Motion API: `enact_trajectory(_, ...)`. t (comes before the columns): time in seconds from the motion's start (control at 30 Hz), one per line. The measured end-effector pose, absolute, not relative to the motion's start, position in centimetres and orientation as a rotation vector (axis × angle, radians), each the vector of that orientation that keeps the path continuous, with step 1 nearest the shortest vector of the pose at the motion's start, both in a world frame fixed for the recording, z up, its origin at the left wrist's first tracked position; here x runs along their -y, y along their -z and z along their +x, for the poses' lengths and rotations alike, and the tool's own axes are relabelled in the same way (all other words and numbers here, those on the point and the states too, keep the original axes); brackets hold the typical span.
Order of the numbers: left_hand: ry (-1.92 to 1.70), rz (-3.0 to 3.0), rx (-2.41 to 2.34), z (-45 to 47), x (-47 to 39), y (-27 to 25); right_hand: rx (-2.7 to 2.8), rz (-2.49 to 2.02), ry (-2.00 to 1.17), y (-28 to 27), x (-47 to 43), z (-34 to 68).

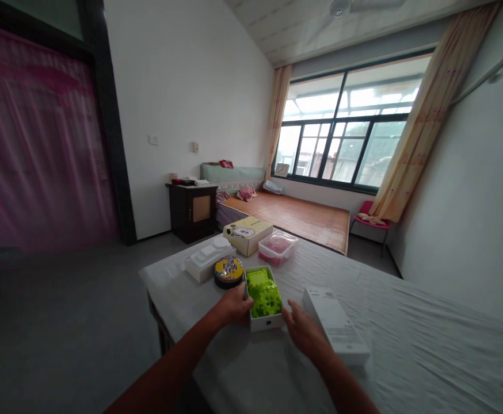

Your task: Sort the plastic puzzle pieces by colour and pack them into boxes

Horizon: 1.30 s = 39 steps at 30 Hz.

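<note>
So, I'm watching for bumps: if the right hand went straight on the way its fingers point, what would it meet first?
The right hand would likely meet the open white box of green pieces, at its right side; whether the fingertips touch it is unclear.

Dark cabinet (pixel 180 211) beside the bed (pixel 297 214)
</note>
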<state>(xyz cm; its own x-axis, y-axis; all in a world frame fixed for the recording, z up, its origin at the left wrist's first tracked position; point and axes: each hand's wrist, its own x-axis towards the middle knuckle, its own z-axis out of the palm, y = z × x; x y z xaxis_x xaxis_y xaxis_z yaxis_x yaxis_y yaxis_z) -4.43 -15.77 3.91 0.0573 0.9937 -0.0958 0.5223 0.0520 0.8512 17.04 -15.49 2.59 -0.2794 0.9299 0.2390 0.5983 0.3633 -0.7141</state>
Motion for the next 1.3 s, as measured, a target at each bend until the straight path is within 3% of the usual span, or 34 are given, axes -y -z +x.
enact_trajectory(0.2,-0.902,1.683,-1.556,-4.5,14.7,-3.1,1.557,-1.089,-1.425,-2.9,14.9,16.4)
enact_trajectory(0.27,-0.872,1.637,-1.489,-4.5,14.3,-2.9,1.443,-1.091,-1.5,-3.4,14.2,16.4)
enact_trajectory(0.4,-0.809,1.47,-1.408,-5.2,13.7,-2.2,1.504,-1.199,-1.187,-5.0,11.6,16.2)
enact_trajectory(0.57,-0.866,1.496,-1.401,-6.0,13.4,-1.5,1.915,-1.277,-0.328,-5.6,9.4,14.7)
enact_trajectory(0.67,-0.886,1.553,-1.352,-6.2,13.3,-1.6,2.008,-1.271,0.002,-4.6,9.3,13.1)
enact_trajectory(1.0,-0.808,1.631,-1.44,-7.2,14.2,-2.9,2.105,-1.226,0.409,-4.1,9.6,12.4)
enact_trajectory(1.3,-0.885,2.28,-2.063,-9.1,16.2,-6.4,2.151,-1.134,0.571,-5.8,11.0,12.7)
